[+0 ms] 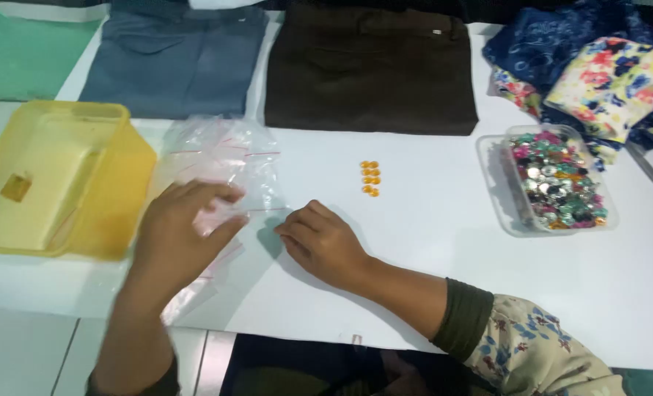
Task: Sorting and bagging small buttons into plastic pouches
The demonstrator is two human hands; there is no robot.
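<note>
While the left hand (183, 231) presses flat, fingers together, on flimsy, slippery clear zip bags (220, 158) beside a yellow tub (114, 198), the right hand (323, 242) pinches one bag's edge, likely the surest grip.

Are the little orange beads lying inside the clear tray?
No, the orange beads lie on the bare white table, left of the clear tray.

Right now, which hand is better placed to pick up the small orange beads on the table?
The right hand, probably. It rests on the white table just below the orange beads with nothing between. The left hand lies farther off on the clear plastic bags.
</note>
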